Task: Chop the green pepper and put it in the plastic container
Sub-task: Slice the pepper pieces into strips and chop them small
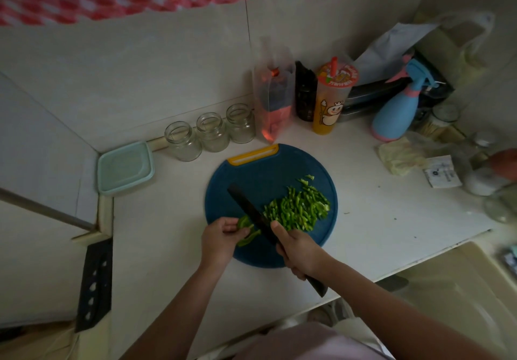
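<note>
The left hand (221, 236) pinches a curved, uncut piece of green pepper (246, 229) at the near left of the round blue cutting board (268, 175), fingers curled round it. The right hand (299, 250) is wrapped round the handle of a dark knife (251, 208), whose blade lies just beside those fingers, at the pepper piece. That closeness is the main hazard: the piece is small and bowed, so it could roll or slip under the edge and bring the fingertips into the blade's path. The chopped pepper (299, 208) is heaped on the right half of the board and reaches close to its rim, so a careless sweep of the blade could push bits onto the counter. The plastic container (126, 168) sits well apart at the far left corner and appears to have its lid on, though I cannot tell for sure; if so, it needs opening, and carrying loose bits that far invites spills. 3 glass jars (212, 131) stand along the wall just right of the container, near enough to knock. A drink cup (331, 99) and a blue spray bottle (397, 110) stand beyond the board. A second knife (93, 284) lies at the near left.
</note>
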